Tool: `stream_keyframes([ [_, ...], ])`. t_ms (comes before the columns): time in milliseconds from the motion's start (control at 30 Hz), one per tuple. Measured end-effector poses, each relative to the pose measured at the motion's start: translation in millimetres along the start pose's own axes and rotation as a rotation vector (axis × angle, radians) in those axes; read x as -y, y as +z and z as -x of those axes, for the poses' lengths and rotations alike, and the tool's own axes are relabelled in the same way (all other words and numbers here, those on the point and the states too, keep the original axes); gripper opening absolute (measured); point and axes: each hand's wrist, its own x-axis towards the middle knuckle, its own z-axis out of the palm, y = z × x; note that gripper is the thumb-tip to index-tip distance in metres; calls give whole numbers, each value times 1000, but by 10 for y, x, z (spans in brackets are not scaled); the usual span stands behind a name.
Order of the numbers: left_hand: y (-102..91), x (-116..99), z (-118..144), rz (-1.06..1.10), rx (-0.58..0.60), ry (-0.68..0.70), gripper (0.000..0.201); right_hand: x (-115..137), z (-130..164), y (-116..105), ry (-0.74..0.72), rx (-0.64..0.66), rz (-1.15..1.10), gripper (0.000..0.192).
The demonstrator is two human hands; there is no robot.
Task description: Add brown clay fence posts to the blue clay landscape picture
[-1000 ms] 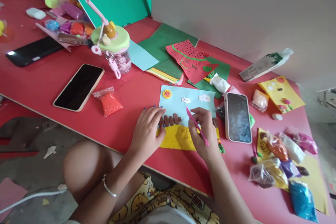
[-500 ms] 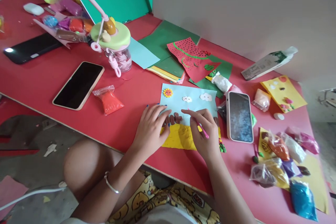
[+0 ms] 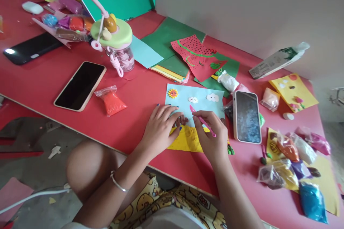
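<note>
A light blue sheet [image 3: 182, 91] lies before me with a clay sun [image 3: 173, 93], two white clay clouds [image 3: 213, 97] and a yellow clay area [image 3: 185, 137] along its lower part. Brown clay pieces [image 3: 182, 119] run along the top of the yellow, partly hidden by my fingers. My left hand [image 3: 161, 127] rests over the sheet's left side, fingers spread, its fingertips by the brown pieces. Between the thumb and fingers of my right hand [image 3: 212, 132] is a pink plastic clay knife [image 3: 204, 123], its blade pointing up and left over the blue paper.
A phone [image 3: 247, 116] lies right of the sheet, another phone [image 3: 80, 86] at left beside a bag of orange clay [image 3: 110, 102]. A lidded cup [image 3: 125, 59] with a straw stands behind. Bagged clay [image 3: 313, 200] lies at right; a red watermelon picture [image 3: 199, 57] lies at the back.
My right index finger, stretched out before, has curled in onto the pink knife, whose blade now shows. My left hand has shifted slightly right, covering more of the brown pieces.
</note>
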Motion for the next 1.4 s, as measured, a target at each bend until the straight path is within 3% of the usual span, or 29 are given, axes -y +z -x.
stream_keyframes([
  [300,-2,1,-15,-12,12,-5,36,21,-7,-34,-55,2,34,20],
  [500,-11,-12,-6,-29,7,13,42,-7,12,1,-38,-30,46,5],
  [833,-17,-32,8,-79,18,25,41,-9,14,57,-70,112,94,6],
  [1167,-17,-21,10,-56,23,24,36,-6,12,62,-80,125,129,7],
  [1400,-4,-32,12,-63,4,18,45,0,18,73,-79,149,129,7],
])
